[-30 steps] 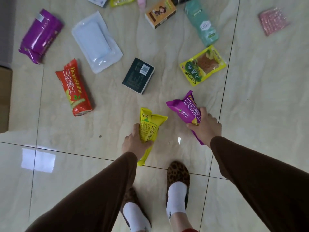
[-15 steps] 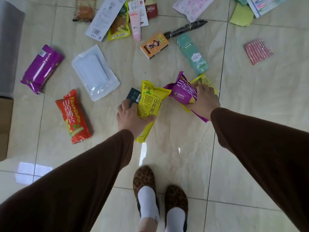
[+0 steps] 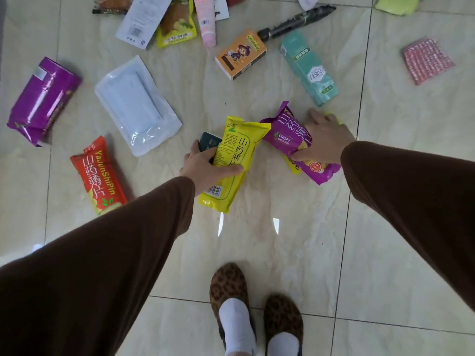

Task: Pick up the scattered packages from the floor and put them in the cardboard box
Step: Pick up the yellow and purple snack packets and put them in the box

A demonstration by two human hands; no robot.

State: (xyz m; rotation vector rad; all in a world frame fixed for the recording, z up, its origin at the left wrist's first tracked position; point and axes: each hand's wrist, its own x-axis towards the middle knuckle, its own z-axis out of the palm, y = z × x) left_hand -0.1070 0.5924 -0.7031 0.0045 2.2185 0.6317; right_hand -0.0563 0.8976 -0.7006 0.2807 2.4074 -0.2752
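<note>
My left hand (image 3: 203, 167) grips the yellow packet (image 3: 232, 160) — its fingers (image 3: 194, 151) already touching the dark box (image 3: 209, 141) just beyond; right hand (image 3: 325, 136) clamps the purple packet (image 3: 288, 136).

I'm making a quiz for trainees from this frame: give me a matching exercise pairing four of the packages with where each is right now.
Things:
1. yellow snack bag
2. purple snack bag
3. red snack bag
4. orange box

Places:
A. on the floor, left of the left arm
B. held in the right hand
C. on the floor beside the teal pack
D. held in the left hand

Pairs: 1-D, 2-B, 3-A, 4-C
</note>
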